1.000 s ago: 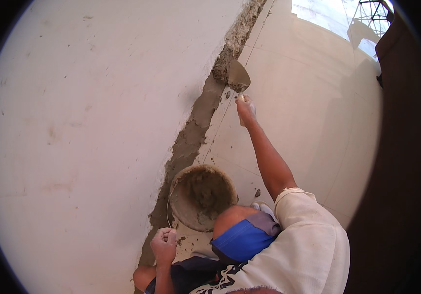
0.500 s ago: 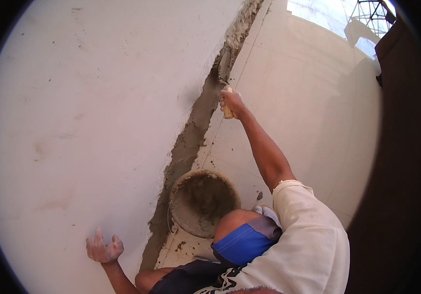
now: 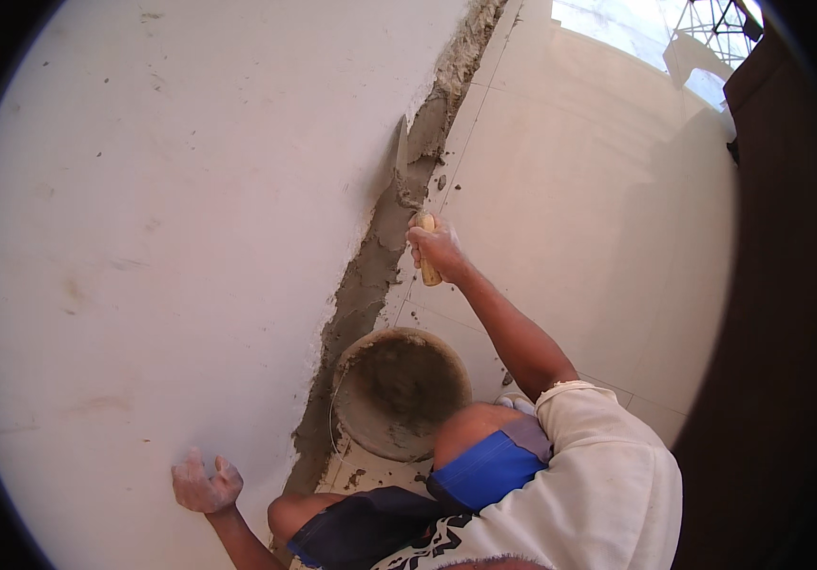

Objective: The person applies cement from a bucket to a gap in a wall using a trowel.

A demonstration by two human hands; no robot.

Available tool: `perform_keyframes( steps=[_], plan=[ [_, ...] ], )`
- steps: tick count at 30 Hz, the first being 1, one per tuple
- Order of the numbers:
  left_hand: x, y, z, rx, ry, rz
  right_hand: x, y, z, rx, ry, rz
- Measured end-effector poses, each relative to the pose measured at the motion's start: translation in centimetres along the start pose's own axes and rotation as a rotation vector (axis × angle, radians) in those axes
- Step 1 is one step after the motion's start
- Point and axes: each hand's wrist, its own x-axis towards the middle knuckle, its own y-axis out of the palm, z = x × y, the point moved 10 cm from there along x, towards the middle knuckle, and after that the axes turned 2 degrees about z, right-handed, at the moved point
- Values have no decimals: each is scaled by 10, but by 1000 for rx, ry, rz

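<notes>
The trowel (image 3: 402, 161), its blade (image 3: 403, 142) at the mortar (image 3: 365, 275) along the lower edge of the wall (image 3: 190, 237), should handle light and stiff and is best taken by its handle (image 3: 430, 272) (wooden-looking, gripped by the right hand (image 3: 441, 249)), while the half-curled left hand (image 3: 207, 487) holds nothing.

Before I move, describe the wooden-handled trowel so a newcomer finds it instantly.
Follow the grey mortar strip along the white wall, past the round, grey-smeared bucket. Beyond, the bare right hand grips the trowel: unlike the bucket, it has a thin blade and pale yellow handle.
</notes>
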Motion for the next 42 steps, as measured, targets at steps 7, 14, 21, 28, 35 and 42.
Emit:
perform_keyframes(
  steps=[7,14,21,28,35,42],
  plan=[
    [13,1,-9,13,18,-7,112,-103,39,377,76,-50],
    [4,1,-7,19,37,39,149,-100,48,423,212,178],
    [11,2,-12,40,26,35,133,-80,71,148,65,24],
    [-1,4,-8,68,22,6,103,-63,68,-21,-9,-18],
    [-1,2,-8,101,75,-11,60,-69,34,9,-3,-36],
    [9,1,-11,63,60,-15,101,-101,-31,223,144,-28]
  ],
)
